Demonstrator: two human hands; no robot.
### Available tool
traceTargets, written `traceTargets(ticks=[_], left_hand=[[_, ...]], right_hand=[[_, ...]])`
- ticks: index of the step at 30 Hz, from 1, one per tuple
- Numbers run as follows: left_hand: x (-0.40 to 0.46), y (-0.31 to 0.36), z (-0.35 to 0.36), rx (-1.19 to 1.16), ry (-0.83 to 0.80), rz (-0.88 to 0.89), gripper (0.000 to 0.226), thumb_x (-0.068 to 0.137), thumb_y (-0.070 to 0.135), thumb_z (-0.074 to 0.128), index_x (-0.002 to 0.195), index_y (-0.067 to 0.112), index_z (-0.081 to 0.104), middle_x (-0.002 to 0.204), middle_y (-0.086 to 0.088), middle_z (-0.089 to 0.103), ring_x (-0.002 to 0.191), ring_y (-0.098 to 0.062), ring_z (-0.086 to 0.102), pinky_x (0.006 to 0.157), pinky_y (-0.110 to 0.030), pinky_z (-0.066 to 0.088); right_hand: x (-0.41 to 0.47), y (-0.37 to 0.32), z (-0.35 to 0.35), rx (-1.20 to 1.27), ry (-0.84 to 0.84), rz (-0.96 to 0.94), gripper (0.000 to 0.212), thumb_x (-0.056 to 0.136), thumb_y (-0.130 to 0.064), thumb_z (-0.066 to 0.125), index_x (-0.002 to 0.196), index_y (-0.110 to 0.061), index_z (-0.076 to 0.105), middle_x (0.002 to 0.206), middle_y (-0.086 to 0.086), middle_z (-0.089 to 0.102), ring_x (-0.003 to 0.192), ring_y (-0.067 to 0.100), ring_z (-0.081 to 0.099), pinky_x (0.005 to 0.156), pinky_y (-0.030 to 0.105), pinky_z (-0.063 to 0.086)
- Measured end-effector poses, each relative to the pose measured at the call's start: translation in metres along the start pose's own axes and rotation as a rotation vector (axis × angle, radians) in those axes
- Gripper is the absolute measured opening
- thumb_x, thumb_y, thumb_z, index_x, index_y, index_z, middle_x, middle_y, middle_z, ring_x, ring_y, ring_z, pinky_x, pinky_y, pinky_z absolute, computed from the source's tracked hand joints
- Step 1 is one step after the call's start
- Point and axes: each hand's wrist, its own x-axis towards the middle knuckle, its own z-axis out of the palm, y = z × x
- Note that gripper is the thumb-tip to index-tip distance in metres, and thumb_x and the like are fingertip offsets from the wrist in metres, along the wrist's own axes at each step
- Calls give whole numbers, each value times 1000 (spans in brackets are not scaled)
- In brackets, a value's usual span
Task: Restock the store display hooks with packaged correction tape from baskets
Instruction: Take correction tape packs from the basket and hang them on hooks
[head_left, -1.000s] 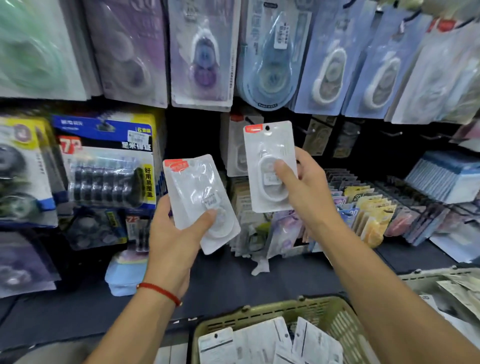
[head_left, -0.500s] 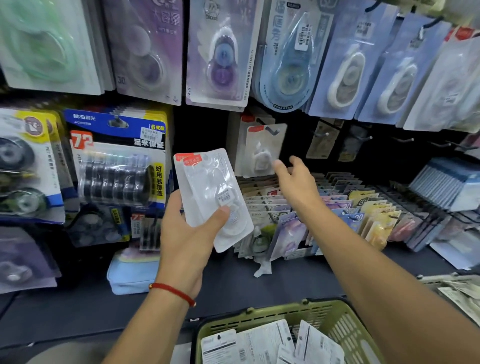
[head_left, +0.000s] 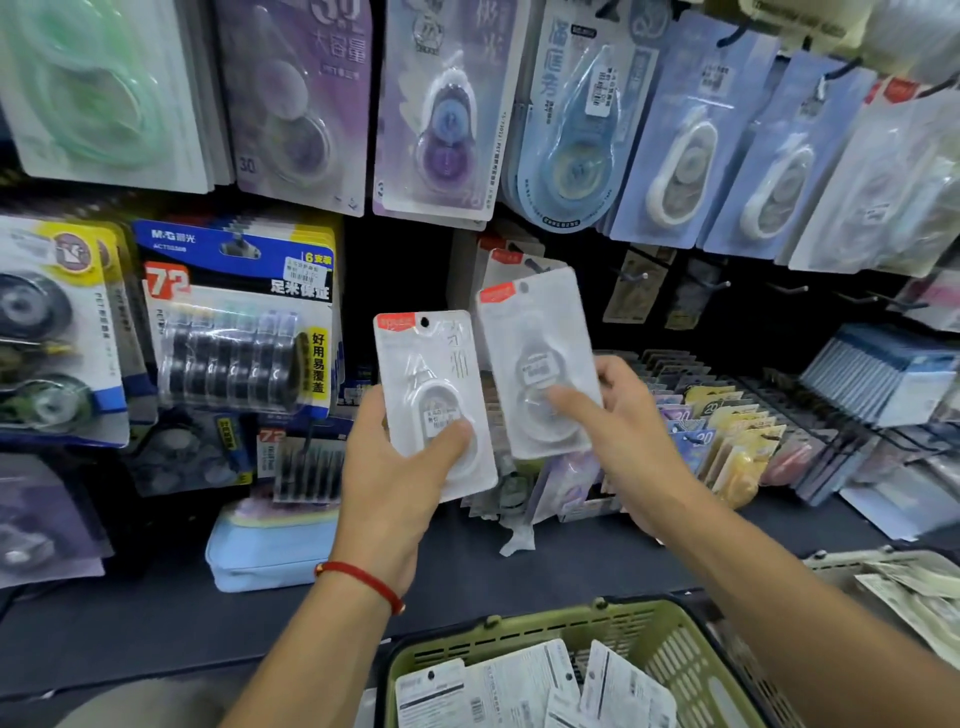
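A pale blue pouch (head_left: 270, 551) lies flat on the dark shelf (head_left: 156, 623) to my left. Far right, a row of blue-and-white booklets (head_left: 883, 374) stands on edge. Between them and me, small yellow and pink packets (head_left: 737, 441) sit upright in a rack.

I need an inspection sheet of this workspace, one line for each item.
Surface: dark shelf under the display.
Job's things: left pack and right pack of correction tape, held side by side; more packs in green basket; same packs on hook behind.
Clutter: light blue pouch on shelf.
Hands: left hand grips left pack; right hand grips right pack.
Cables: nothing seen.
Surroundings: hanging tape packs above, second basket at right.
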Motion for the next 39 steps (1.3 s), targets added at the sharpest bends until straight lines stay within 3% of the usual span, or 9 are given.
traceTargets(ticks=[7,13,18,22,26,29,32,37,39], left_hand=[[1,-3,-5,85,26,22,46,84,-5,73,110,32,65,95,14,76,83,0,71,66,-14,54],[3,-2,-7,78,46,31,46,83,-5,75,109,32,64,95,13,76,85,-1,72,65,-13,54],[3,-2,-3,67,62,33,56,82,-4,81,118,32,61,106,8,79,95,-6,76,71,-20,59],[2,-3,-1,24,17,12,53,86,-8,75,121,30,62,107,7,80,96,-7,76,69,-16,57],[5,-5,1,-48,-47,-20,54,90,-14,63,130,22,64,115,-1,78,105,-13,75,74,-18,58],[2,-5,6,-47,-113,-6,54,91,-13,66,131,25,66,114,1,78,107,-15,75,79,-22,59],[-2,-5,11,3,-177,28,56,92,-10,67,133,28,65,111,6,78,104,-13,76,80,-21,59],[-4,-3,18,38,-245,6,68,93,-10,67,143,34,54,118,18,75,106,-7,74,79,-18,58],[-5,-3,21,29,-283,-1,68,93,-9,68,147,30,53,128,19,71,115,-8,71,89,-20,58]], right_hand=[[16,-7,-9,55,139,30,22,98,-26,72,118,-20,64,115,-1,76,104,18,74,101,49,57],[18,-3,-2,83,200,-39,19,98,-27,70,117,-21,69,109,-3,78,101,17,75,87,37,60],[39,3,5,-281,167,-61,25,105,-36,59,126,-25,67,100,-11,72,99,18,70,78,33,54],[52,0,5,-572,96,53,48,109,-40,49,152,-18,50,134,5,63,125,28,57,98,37,46],[24,-6,12,-256,-116,-32,31,108,-40,52,131,-25,67,114,-16,72,108,6,67,92,33,55],[2,-2,15,-179,-272,-59,22,105,-35,62,125,-27,67,114,-15,76,106,4,70,93,28,56],[-9,2,12,-102,-201,-85,24,102,-26,68,125,-23,62,112,-8,78,105,14,74,93,33,59],[-4,-4,5,38,-13,-74,18,104,-18,63,122,-21,62,107,-6,80,99,11,76,76,20,58],[1,-6,2,52,33,-60,20,106,-20,61,126,-21,62,110,-4,79,104,13,75,85,28,59]])
